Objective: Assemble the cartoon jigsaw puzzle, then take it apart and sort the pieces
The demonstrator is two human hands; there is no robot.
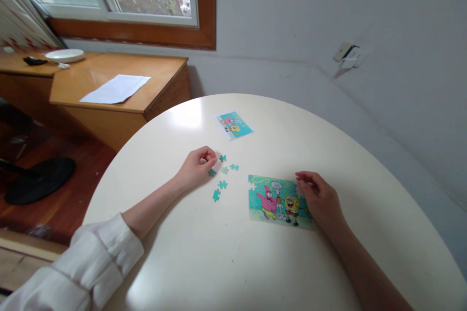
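A mostly assembled cartoon jigsaw puzzle (268, 206) lies flat on the white round table (204, 262), with a notched gap at its upper left edge. My right hand (323, 204) rests over its right side, fingers curled and thumb at the upper right edge, hiding that corner. To the left, several loose teal pieces are scattered. My left hand (199, 165) is closed in a pinch, its fingertips at a small teal puzzle piece (223, 158). Beneath that hand another piece (212, 173) partly shows. Closer to me lie two more pieces, one of them an edge-shaped piece (216, 195).
A printed reference picture (235, 125) of the same cartoon lies behind the loose pieces. Beyond the table at left stands a wooden desk (164, 90) bearing a white paper sheet (116, 89) and a white plate (65, 55). A wall runs along the back and right.
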